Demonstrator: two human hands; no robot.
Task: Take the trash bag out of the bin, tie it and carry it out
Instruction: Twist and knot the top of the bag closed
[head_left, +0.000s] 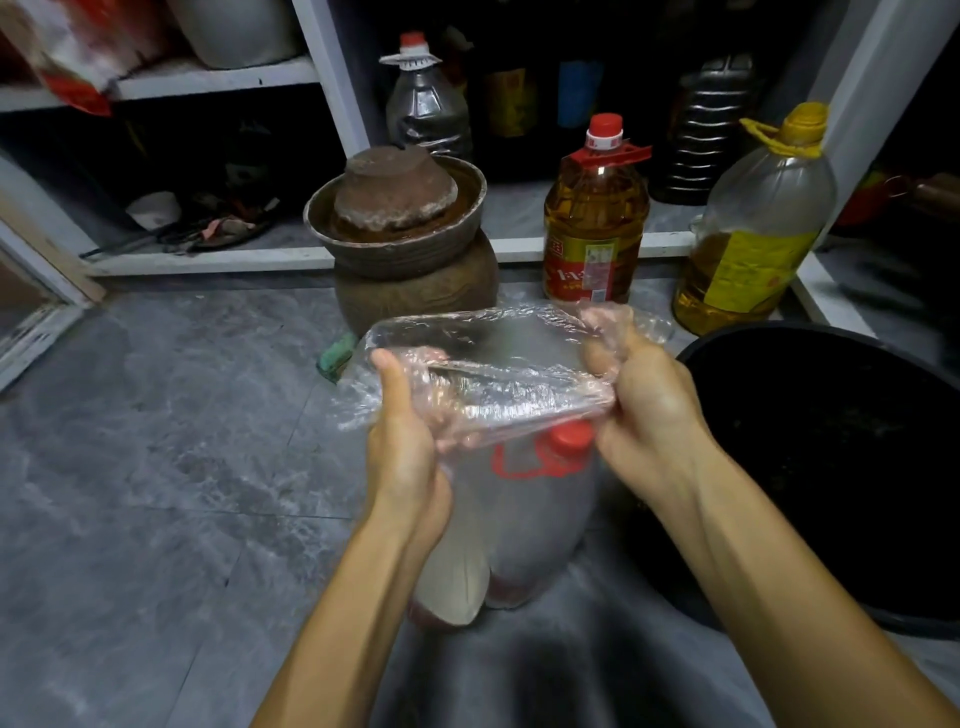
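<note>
A clear plastic trash bag (498, 364) hangs above the grey floor, its mouth stretched between my two hands. My left hand (402, 441) grips the bag's left edge with the thumb pointing up. At the right edge, my right hand (641, 400) pinches a bunched handful of film. Inside the bag I see an empty clear bottle with a red cap and handle (540, 493) and a pale object beside it. The black bin (831, 467) stands on the floor to the right, dark inside; the bag is outside it.
A brown clay jar (410, 244) with an upturned lid stands straight ahead. Two oil bottles (595, 218) (758, 223) stand on the floor by a white open cupboard (332, 67) holding more bottles. A green scrap (336, 356) lies on the tiles.
</note>
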